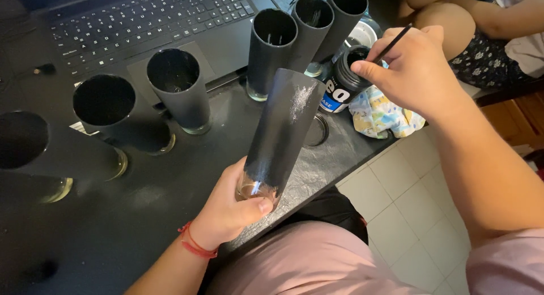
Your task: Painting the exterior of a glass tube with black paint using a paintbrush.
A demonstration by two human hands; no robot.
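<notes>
My left hand [226,207] grips the clear base of a tall glass painted black [283,128], tilted away from me, with a pale smear near its top. My right hand [413,68] holds a thin black brush [394,41] between the fingers, its tip dipped into an open dark paint jar [344,80] with a blue and white label. The jar stands on the dark table [141,216] next to a patterned cloth [379,114].
Several more black-painted glasses [178,88] stand upright across the table, some at the left and some behind the jar. An open black laptop [147,23] lies at the back. Another person's knee [447,20] shows at the top right. Pale floor tiles [391,204] lie below.
</notes>
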